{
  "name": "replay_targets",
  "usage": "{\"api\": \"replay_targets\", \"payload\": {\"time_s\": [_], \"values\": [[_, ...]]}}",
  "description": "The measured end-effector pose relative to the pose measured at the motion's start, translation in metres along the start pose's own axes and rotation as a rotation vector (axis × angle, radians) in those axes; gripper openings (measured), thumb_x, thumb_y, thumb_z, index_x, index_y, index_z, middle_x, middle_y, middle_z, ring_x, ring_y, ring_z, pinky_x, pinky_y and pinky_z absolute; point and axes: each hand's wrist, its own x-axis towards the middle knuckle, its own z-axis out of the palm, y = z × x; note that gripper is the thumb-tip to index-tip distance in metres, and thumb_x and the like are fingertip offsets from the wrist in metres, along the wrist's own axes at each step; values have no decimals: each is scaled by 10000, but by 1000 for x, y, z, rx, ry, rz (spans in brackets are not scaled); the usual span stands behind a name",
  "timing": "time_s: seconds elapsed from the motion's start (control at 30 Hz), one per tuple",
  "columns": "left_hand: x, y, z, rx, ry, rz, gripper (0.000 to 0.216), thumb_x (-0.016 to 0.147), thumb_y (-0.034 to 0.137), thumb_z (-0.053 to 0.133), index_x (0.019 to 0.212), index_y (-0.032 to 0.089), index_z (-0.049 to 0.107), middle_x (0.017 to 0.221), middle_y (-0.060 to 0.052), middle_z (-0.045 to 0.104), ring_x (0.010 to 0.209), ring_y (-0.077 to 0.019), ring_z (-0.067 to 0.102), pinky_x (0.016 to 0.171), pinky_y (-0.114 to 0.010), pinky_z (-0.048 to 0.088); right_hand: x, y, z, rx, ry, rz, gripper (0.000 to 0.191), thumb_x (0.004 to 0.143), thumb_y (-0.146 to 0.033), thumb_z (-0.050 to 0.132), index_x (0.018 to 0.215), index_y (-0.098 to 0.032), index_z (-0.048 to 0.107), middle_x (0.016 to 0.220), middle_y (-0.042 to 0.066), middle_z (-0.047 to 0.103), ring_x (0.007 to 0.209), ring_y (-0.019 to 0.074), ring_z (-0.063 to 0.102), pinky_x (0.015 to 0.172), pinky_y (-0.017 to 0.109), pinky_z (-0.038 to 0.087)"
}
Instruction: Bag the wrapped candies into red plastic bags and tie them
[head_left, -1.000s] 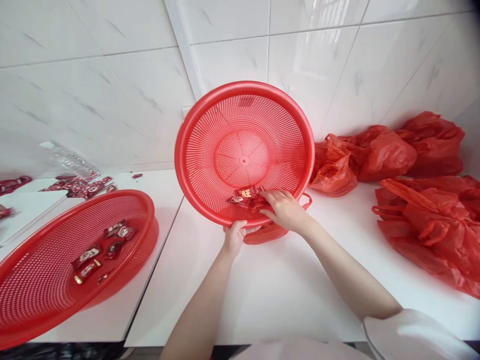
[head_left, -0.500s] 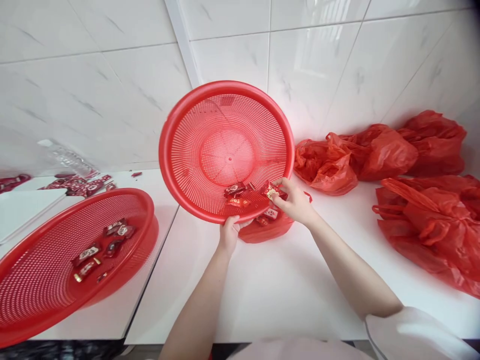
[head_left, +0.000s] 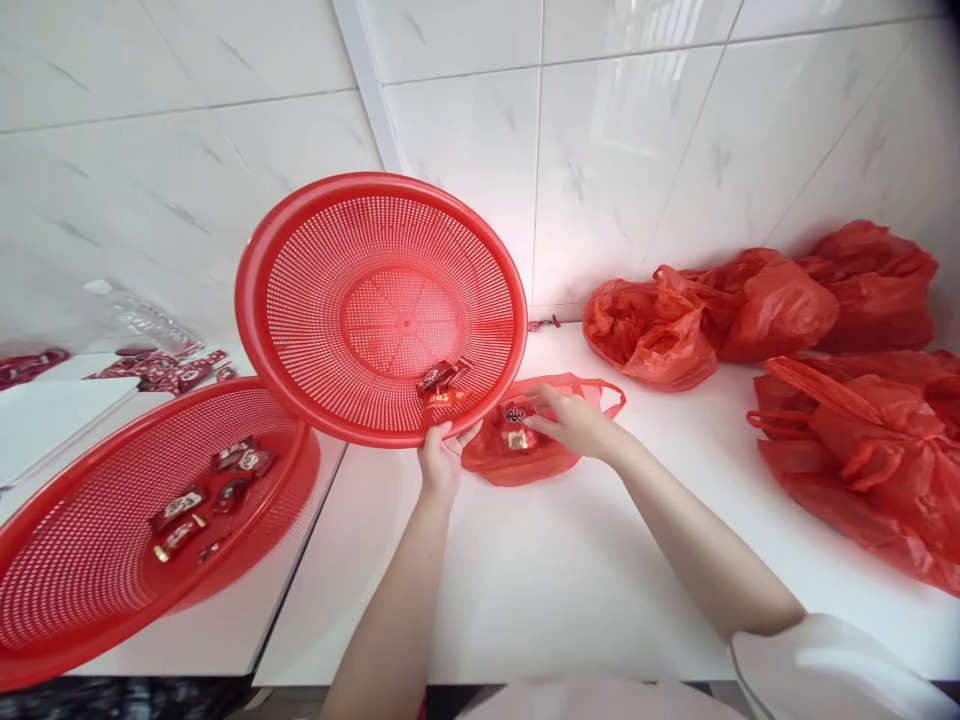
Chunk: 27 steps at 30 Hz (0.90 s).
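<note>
A red plastic mesh basket is tilted toward me, raised above the white table, with my left hand gripping its lower rim. A few red-wrapped packets lie low inside it. To its right, an open red plastic bag rests on the table. My right hand reaches over this bag, thumb and fingers apart, beside red and gold wrapped packets in its mouth. The fingertips are close to these packets; whether they touch is hard to tell.
A second red mesh basket with several wrapped packets stands on the left. Behind it lie loose packets and a clear plastic bottle. Several filled red bags sit along the tiled wall and at right.
My right hand has moved a packet out of the basket, down to the bag, and its fingers have spread. The left hand has shifted the basket leftward, uncovering more of the bag.
</note>
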Motion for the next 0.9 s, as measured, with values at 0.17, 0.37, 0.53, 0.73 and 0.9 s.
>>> {"api": "replay_targets", "payload": {"time_s": [0.17, 0.37, 0.53, 0.73, 0.9], "values": [[-9, -7, 6, 49, -49, -37, 294, 637, 173, 665, 930, 187, 670, 967, -16, 702, 950, -237, 651, 882, -510, 535, -2, -9, 2, -77, 269, -146, 195, 938, -237, 440, 1088, -194, 556, 1053, 84, 671, 959, 202, 643, 831, 331, 496], [-30, -24, 14, 123, -157, -174, 412, 598, 213, 694, 1006, 206, 639, 966, -37, 715, 999, -314, 655, 858, -526, 539, -5, -20, 5, -174, 246, -345, 341, 934, -303, 484, 1259, -200, 489, 1244, 117, 588, 1158, 249, 554, 955, 411, 467], [-46, -35, 17, 163, -216, -269, 278, 621, 202, 674, 899, 208, 658, 989, -39, 710, 989, -315, 656, 860, -511, 539, -2, -17, 17, -285, 66, -375, 370, 924, -387, 516, 1236, -192, 552, 1188, 121, 608, 1127, 266, 547, 957, 450, 458], [-42, -33, 19, 98, -223, -247, 422, 656, 190, 626, 1076, 229, 609, 1075, -32, 691, 1072, -314, 626, 874, -537, 531, 5, -9, 29, -289, 75, -391, 288, 961, -249, 446, 1196, -207, 608, 1102, 104, 650, 1036, 220, 590, 907, 390, 488], [-34, -25, 19, 81, -192, -210, 473, 650, 186, 634, 1117, 235, 581, 1091, -32, 693, 1099, -310, 616, 888, -539, 524, 9, -9, 28, -21, 266, -273, 268, 965, -286, 438, 1109, -175, 634, 1090, 104, 669, 1023, 202, 622, 927, 351, 485]]}}
